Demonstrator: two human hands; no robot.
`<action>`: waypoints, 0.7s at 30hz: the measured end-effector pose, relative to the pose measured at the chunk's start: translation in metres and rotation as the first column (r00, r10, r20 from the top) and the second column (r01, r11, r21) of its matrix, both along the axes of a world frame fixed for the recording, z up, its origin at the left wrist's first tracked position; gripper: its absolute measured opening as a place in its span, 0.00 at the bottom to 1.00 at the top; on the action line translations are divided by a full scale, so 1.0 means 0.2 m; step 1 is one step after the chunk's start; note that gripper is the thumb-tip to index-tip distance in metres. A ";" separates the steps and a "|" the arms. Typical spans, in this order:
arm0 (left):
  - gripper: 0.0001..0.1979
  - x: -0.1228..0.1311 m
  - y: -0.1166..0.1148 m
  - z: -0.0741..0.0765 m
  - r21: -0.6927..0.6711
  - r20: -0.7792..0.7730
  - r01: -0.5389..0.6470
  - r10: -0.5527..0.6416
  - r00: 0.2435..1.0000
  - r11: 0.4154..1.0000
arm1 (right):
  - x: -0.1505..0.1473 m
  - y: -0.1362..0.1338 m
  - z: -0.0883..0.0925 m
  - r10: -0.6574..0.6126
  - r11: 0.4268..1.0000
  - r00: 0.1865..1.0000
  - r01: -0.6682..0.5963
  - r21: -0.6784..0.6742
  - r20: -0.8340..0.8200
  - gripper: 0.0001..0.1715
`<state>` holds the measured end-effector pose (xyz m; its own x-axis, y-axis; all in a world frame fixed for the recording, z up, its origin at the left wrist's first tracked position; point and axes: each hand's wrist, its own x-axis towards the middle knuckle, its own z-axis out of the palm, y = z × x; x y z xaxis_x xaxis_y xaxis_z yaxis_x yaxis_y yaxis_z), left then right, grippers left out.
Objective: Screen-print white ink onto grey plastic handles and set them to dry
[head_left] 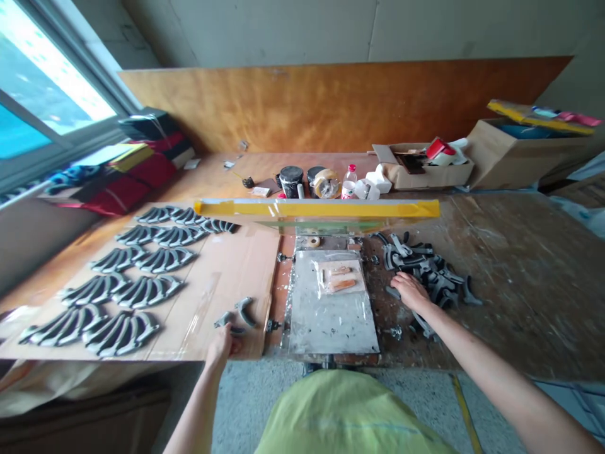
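Observation:
My left hand (220, 345) is at the front of the cardboard sheet (212, 277), its fingers closed on a small curved grey part (223, 320). Just to its right lies another curved grey part (244, 310). My right hand (411, 291) reaches to the near left side of a loose pile of dark grey curved parts (437, 271). Its fingers are bent around the end of a grey curved part (392, 292) at the pile's edge. Rows of similar parts (120, 331), fanned in groups, cover the left of the cardboard.
Between my hands lies a grey metal plate (331, 328) with orange-brown blocks (341, 285) on it. A yellow-taped bar (316, 208) spans behind it. Farther back stand black tubs (292, 180), a bottle (348, 180) and open cardboard boxes (432, 176).

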<state>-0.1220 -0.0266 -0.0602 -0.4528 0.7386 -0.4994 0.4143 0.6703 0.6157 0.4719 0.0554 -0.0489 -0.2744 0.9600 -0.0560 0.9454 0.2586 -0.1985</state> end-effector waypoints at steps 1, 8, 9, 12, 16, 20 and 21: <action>0.29 0.00 0.00 -0.01 -0.025 -0.007 0.014 -0.014 1.000 1.000 | 0.00 0.00 -0.01 -0.004 1.000 1.000 0.005 0.023 -0.022 0.22; 0.24 -0.01 0.13 0.14 -0.105 -0.042 0.106 -0.111 0.993 0.989 | -0.44 0.08 0.16 0.067 0.971 0.958 0.001 0.237 -0.280 0.12; 0.23 0.00 0.18 0.20 -0.079 -0.052 0.112 -0.116 0.992 0.991 | -0.53 0.10 0.18 0.118 0.969 0.948 -0.044 0.244 -0.296 0.12; 0.25 0.12 0.38 0.47 0.113 -0.028 0.138 -0.135 0.990 0.984 | -0.76 0.14 0.23 0.249 0.956 0.928 -0.191 0.221 -0.275 0.09; 0.29 0.44 0.62 0.92 0.671 0.265 -0.017 -0.219 0.939 0.741 | -0.90 0.15 0.26 0.292 0.947 0.948 -0.267 0.176 -0.131 0.06; 0.24 0.66 0.69 1.14 0.804 0.315 -0.074 -0.317 0.895 0.590 | -0.94 0.10 0.26 0.277 0.950 0.961 -0.271 0.153 -0.019 0.08; 0.24 0.68 0.67 1.15 0.808 0.302 -0.068 -0.313 0.900 0.586 | -0.94 0.09 0.26 0.274 0.949 0.962 -0.269 0.163 -0.009 0.10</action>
